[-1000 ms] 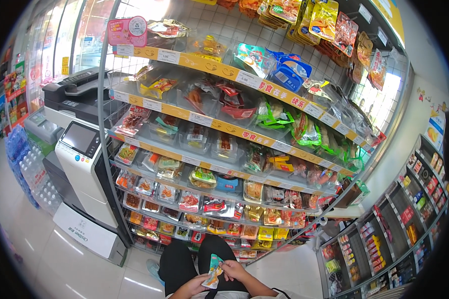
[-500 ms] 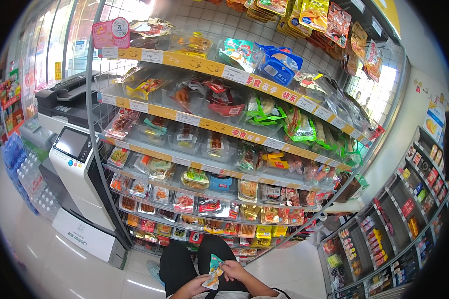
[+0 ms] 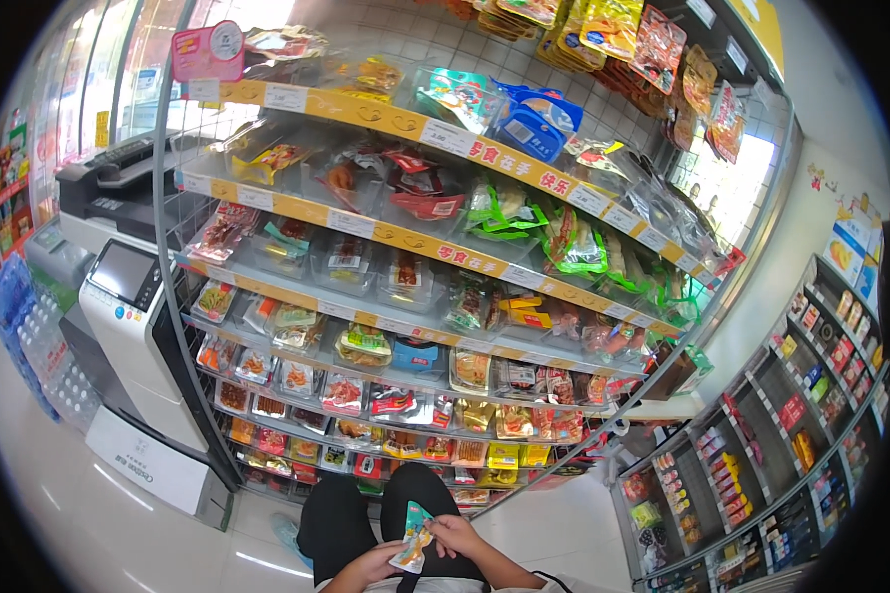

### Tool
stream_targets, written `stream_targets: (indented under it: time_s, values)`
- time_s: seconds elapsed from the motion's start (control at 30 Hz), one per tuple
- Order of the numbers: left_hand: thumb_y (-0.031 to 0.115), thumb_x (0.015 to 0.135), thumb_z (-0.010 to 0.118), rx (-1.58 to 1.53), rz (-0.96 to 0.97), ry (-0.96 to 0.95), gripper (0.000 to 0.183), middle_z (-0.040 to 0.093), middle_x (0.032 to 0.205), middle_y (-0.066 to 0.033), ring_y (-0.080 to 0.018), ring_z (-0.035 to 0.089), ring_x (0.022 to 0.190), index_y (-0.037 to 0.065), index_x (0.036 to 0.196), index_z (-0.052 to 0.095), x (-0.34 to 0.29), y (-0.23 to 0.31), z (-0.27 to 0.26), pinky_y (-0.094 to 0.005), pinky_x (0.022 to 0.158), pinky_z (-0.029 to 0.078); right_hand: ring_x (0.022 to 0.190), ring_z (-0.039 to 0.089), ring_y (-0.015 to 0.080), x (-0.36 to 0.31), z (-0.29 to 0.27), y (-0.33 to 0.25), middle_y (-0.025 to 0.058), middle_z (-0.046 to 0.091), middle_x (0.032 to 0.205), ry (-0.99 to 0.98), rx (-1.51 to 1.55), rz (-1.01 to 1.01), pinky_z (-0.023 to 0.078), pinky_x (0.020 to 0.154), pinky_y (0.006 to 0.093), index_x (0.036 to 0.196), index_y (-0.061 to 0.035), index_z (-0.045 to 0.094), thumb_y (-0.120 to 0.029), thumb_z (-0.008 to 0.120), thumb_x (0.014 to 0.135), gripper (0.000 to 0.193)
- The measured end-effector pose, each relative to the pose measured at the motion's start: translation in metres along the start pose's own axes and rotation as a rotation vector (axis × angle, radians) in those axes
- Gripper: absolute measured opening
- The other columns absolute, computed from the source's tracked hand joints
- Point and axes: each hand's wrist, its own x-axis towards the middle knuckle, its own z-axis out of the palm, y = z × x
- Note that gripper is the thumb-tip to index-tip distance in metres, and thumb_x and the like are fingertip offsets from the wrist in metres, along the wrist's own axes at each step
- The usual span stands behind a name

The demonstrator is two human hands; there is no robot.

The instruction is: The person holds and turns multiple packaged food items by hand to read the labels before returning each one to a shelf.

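Close to my lap, both hands hold a small teal and white snack packet (image 3: 414, 539) with orange pictures on it. My left hand (image 3: 374, 564) grips its lower left edge, fingers closed. On the upper right side my right hand (image 3: 454, 537) pinches the packet. It is tilted, its teal end pointing away from me. My knees in black trousers (image 3: 336, 524) are beneath it. In front stands a tall snack rack (image 3: 405, 326) whose tiers hold clear bins of packaged snacks.
A white and black printer (image 3: 133, 306) stands left of the rack, with shrink-wrapped bottles (image 3: 64, 361) farther left. Shelves of small goods (image 3: 752, 445) run along the right. Snack packs (image 3: 658, 49) hang at the upper right. My shoe (image 3: 289, 534) is on the tiled floor.
The whole view has shifted slightly, so the rack and printer appear a little farther left. Both hands still hold the packet in nearly the same pose.
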Motion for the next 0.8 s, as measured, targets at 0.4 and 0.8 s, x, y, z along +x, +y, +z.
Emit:
stream_targets:
  time_s: [0.4, 0.8]
  values:
    - [0.024, 0.099, 0.053, 0.001, -0.011, 0.056, 0.037, 0.064, 0.113, -0.0116, -0.0208, 0.064, 0.103, -0.001, 0.127, 0.052, 0.01, -0.007, 0.014, -0.0338, 0.092, 0.049, 0.034, 0.046, 0.0092, -0.019, -0.011, 0.011, 0.0069, 0.059, 0.052, 0.038, 0.084, -0.061, 0.034, 0.033, 0.0225, 0.08, -0.0054, 0.058, -0.037, 0.055, 0.098, 0.037]
    - [0.012, 0.094, 0.061, 0.486, 0.506, 0.422, 0.008, 0.051, 0.088, 0.0024, -0.0064, 0.051, 0.086, 0.007, 0.093, 0.055, 0.008, 0.006, 0.073, -0.0233, 0.081, 0.044, 0.037, 0.059, 0.0197, -0.01, -0.063, 0.017, 0.0079, 0.055, 0.05, 0.01, 0.236, 0.097, 0.039, 0.027, 0.0298, 0.07, -0.0044, 0.049, -0.042, 0.061, 0.094, 0.046]
